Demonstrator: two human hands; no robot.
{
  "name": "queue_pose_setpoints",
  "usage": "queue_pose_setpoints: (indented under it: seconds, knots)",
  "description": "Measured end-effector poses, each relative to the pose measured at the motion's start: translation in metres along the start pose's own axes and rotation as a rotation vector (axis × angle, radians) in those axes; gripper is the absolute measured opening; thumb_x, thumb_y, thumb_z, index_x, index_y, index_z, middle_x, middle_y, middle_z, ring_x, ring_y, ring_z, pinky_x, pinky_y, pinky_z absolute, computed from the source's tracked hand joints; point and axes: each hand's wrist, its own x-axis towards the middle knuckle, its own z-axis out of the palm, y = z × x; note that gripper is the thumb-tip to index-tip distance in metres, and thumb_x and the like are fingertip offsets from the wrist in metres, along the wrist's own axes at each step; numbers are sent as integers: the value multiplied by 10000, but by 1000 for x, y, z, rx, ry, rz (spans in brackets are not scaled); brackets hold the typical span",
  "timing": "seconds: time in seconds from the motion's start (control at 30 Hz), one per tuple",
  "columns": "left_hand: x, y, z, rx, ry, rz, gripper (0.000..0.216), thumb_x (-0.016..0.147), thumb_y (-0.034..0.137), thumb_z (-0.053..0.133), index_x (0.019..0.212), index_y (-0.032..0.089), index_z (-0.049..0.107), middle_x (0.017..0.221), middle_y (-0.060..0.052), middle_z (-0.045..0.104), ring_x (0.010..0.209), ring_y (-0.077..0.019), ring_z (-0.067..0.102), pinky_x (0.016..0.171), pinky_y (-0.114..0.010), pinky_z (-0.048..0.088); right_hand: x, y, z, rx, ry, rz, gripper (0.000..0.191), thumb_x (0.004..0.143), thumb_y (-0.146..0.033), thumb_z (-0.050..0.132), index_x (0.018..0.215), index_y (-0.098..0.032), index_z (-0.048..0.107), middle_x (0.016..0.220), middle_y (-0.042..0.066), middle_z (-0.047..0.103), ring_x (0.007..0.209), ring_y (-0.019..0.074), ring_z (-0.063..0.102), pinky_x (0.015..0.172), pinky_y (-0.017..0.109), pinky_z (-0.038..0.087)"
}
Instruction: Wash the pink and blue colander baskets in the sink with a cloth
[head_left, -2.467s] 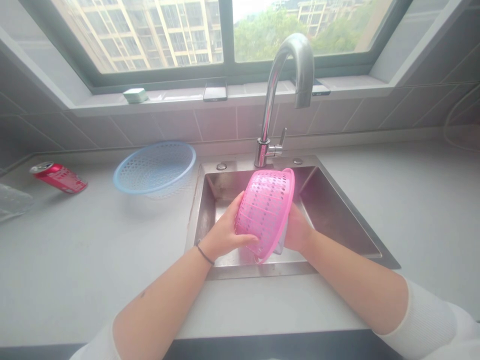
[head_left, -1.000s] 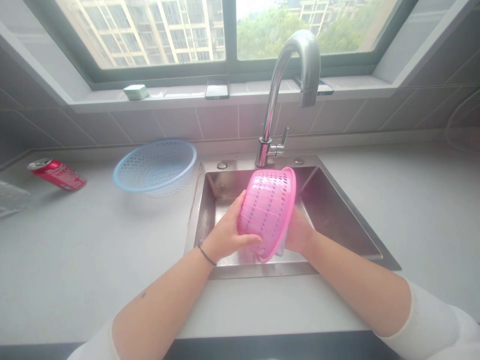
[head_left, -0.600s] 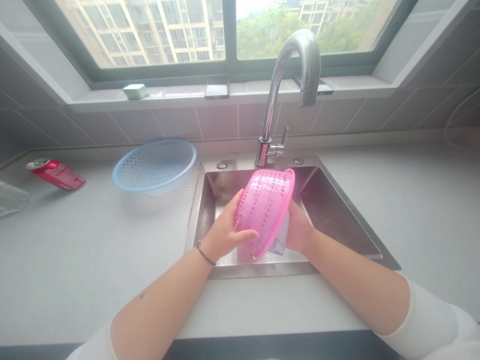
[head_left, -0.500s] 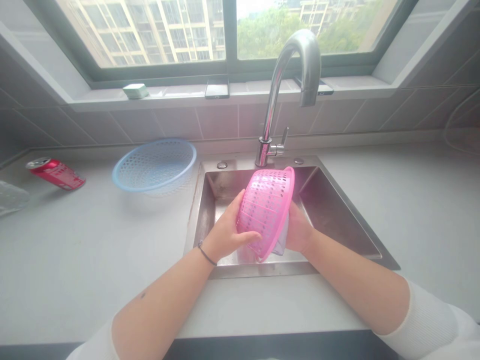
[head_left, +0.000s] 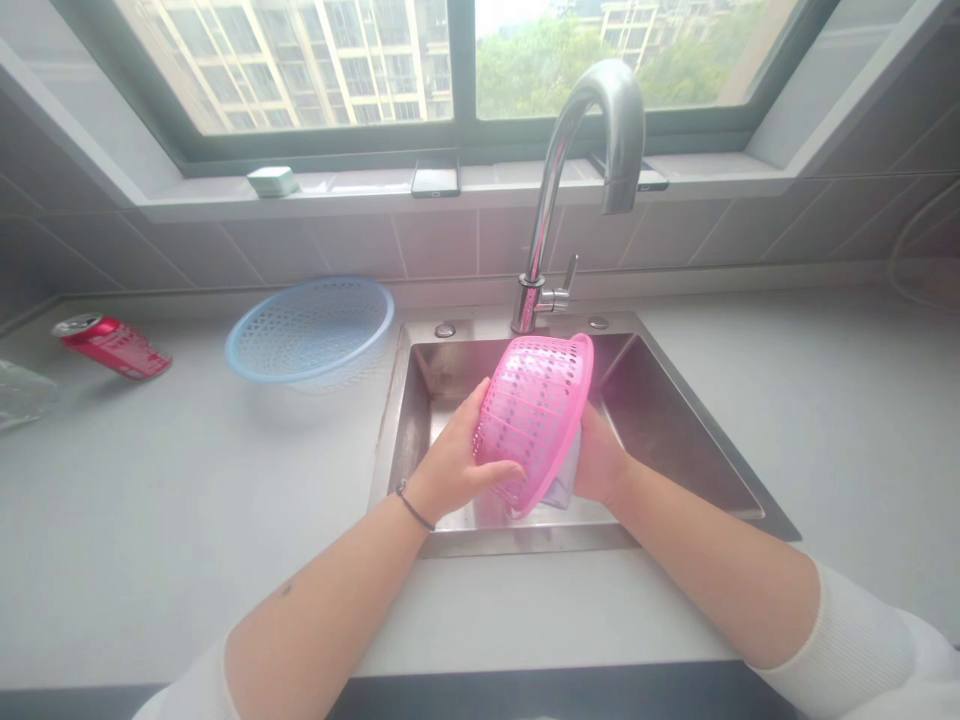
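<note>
My left hand (head_left: 469,455) grips a pink plastic colander (head_left: 529,410), thumb along its lower side and fingers around its base. The colander is tipped on its side over the sink (head_left: 667,430), its mouth facing right. My right hand (head_left: 598,455) reaches into that mouth, with most of its fingers hidden behind the rim. Against the right hand, inside the colander, a pale greyish cloth (head_left: 564,485) pokes out below the rim.
A chrome faucet (head_left: 547,200) arches over the back of the sink. On the counter to the left are a light blue basket (head_left: 311,330), a tilted red can (head_left: 112,345) and clear plastic (head_left: 22,395). A pale green block (head_left: 272,181) and a phone (head_left: 436,178) lie on the windowsill.
The colander has shifted very slightly to the right and turned a little, and the cloth at its rim has moved with my right hand. My left hand keeps its grip.
</note>
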Motion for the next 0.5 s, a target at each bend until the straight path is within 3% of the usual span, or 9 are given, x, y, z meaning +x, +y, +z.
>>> queue_pose_setpoints:
  seconds: [0.23, 0.4, 0.5]
  knots:
    - [0, -2, -1, -32, 124, -56, 1163, 721, 619, 831, 1622, 201, 226, 1650, -193, 347, 1518, -414, 334, 1256, -579, 252, -1, 9, 1, -143, -32, 104, 637, 1024, -643, 321, 1471, -237, 524, 1396, 126, 656, 1288, 293, 623, 1141, 519, 446]
    - [1, 4, -1, 34, 12, 13, 1156, 685, 572, 874, 1608, 219, 274, 1654, -185, 338, 1537, -427, 287, 1273, -581, 211, -2, -3, 0, -19, 1, -50, 740, 983, -736, 239, 1464, -253, 528, 1435, 118, 631, 1323, 298, 594, 1139, 532, 445]
    - [1, 4, 1, 56, 3, 11, 1166, 675, 535, 892, 1610, 220, 269, 1647, -190, 345, 1533, -429, 293, 1271, -592, 205, -2, -4, 2, -18, 5, -47, 735, 982, -732, 260, 1460, -246, 535, 1434, 126, 630, 1325, 303, 594, 1145, 537, 440]
